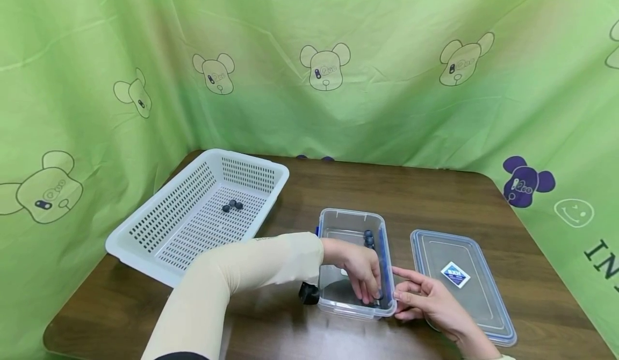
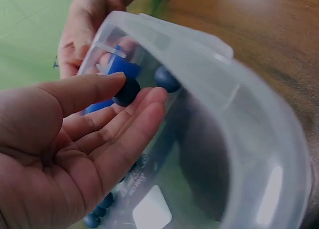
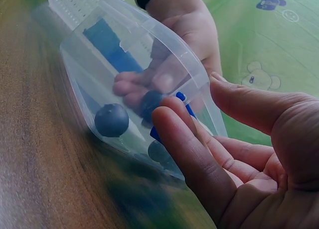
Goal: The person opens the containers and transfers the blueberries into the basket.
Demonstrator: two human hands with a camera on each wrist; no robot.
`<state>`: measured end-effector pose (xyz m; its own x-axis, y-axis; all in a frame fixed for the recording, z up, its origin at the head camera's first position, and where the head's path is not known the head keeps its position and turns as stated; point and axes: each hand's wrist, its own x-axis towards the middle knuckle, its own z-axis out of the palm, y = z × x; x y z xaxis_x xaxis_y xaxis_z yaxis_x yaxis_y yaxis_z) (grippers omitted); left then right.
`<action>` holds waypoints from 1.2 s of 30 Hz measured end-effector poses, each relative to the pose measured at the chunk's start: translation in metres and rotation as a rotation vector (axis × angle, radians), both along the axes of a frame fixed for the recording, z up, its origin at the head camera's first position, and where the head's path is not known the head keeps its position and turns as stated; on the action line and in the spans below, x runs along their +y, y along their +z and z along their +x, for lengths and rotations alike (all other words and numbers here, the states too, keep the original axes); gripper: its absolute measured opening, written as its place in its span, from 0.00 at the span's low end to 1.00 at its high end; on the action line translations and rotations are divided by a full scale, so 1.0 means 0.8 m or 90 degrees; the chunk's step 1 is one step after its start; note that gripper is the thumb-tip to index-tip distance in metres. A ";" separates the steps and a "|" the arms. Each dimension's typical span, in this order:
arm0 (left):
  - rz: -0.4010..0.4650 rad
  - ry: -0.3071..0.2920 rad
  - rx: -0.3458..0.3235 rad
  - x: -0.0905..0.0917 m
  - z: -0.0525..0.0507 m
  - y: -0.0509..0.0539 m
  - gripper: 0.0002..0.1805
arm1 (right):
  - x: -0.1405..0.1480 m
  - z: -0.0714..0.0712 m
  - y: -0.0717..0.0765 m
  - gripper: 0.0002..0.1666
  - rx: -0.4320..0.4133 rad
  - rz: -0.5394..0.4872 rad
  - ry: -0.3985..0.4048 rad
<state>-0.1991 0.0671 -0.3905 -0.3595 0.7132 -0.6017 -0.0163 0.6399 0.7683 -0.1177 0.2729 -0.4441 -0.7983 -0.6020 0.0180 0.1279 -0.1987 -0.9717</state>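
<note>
Inside a clear plastic storage box, my left hand pinches a blueberry between thumb and fingertips, low near the front right corner. Another blueberry lies in that corner beside the held one. More blueberries line the box's right side, partly covered by the left hand. My right hand is at the outside of the box's right wall near the front corner, fingers mostly extended and touching it. In the right wrist view, its thumb stands apart from the fingers.
A white perforated basket stands at the left with 3 blueberries on its floor. To the right of the box lies a clear lid with a blue-edged label. Green printed cloth hangs behind the wooden table.
</note>
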 end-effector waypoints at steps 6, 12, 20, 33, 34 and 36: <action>0.028 -0.011 0.006 -0.007 -0.004 0.013 0.05 | 0.000 0.000 -0.001 0.27 0.001 0.004 -0.003; 0.062 -0.012 0.017 -0.017 -0.010 0.026 0.04 | 0.000 0.000 -0.001 0.27 0.004 0.004 -0.004; 0.121 0.013 0.019 -0.037 -0.022 0.046 0.03 | -0.002 -0.001 -0.001 0.29 0.010 -0.016 0.007; 0.186 0.078 0.050 -0.084 -0.049 0.083 0.08 | -0.001 0.000 0.000 0.28 -0.001 -0.008 -0.004; 0.189 0.087 0.051 -0.088 -0.051 0.086 0.09 | -0.001 0.000 0.000 0.28 -0.002 -0.008 -0.005; 0.195 0.103 0.060 -0.097 -0.055 0.092 0.09 | -0.001 0.000 0.000 0.28 -0.001 -0.009 -0.005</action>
<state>-0.2432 -0.0108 -0.3168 -0.5257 0.7851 -0.3276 -0.0190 0.3742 0.9272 -0.1175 0.2721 -0.4439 -0.8026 -0.5960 0.0252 0.1275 -0.2126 -0.9688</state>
